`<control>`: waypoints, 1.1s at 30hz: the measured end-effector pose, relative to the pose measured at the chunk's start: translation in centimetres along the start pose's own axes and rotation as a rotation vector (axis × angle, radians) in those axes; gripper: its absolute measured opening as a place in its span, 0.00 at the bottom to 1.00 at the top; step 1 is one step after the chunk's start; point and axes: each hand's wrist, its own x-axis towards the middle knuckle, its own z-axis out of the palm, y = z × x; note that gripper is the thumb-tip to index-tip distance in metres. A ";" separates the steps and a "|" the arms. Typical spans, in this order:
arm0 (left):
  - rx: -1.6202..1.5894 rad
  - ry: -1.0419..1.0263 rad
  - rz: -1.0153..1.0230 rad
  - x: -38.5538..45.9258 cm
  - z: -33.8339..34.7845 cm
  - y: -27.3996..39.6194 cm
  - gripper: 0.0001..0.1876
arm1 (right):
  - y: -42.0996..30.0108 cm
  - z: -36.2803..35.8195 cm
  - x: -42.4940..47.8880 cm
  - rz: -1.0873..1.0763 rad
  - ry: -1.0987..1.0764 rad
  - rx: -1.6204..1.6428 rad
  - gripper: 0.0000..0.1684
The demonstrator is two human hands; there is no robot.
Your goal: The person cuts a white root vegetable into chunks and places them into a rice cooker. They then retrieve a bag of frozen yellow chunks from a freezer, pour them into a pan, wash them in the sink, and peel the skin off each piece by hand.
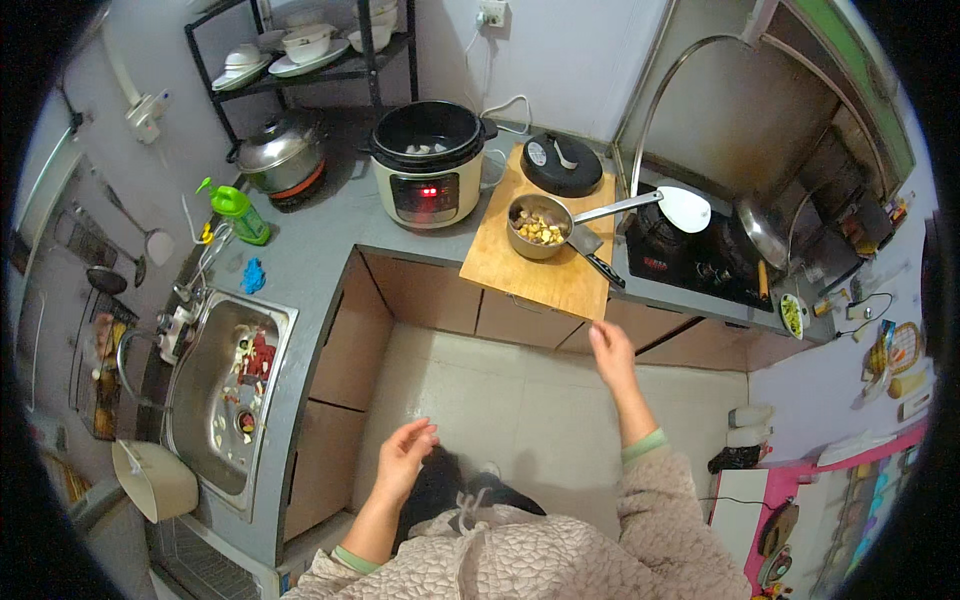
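My left hand (405, 456) hangs over the floor in front of my body, fingers loosely bent with nothing in them. Close to the front corner of a wooden cutting board (491, 262) is my right hand (613, 352); whether it touches the board cannot be told. On the board stands a steel saucepan (536, 251) with yellow and brown chopped pieces (541, 227) inside. A cleaver (589, 244) lies beside the pan, partly under its long handle. Behind them rests a black cooker lid (561, 176). The pressure cooker (427, 169) stands uncovered, with pale pieces in its pot and a lit red display.
Food scraps lie in the steel sink (217, 450) at left. A green bottle (240, 216), a blue cloth (253, 276) and a lidded pot (279, 161) are on the counter. At right are a gas stove (686, 259), a white plate (684, 210) and a wok (761, 234).
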 end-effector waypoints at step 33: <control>0.002 0.254 -0.059 18.6 1.8 3.9 0.17 | -7.2 12.4 21.2 -0.151 -1.430 -0.413 0.18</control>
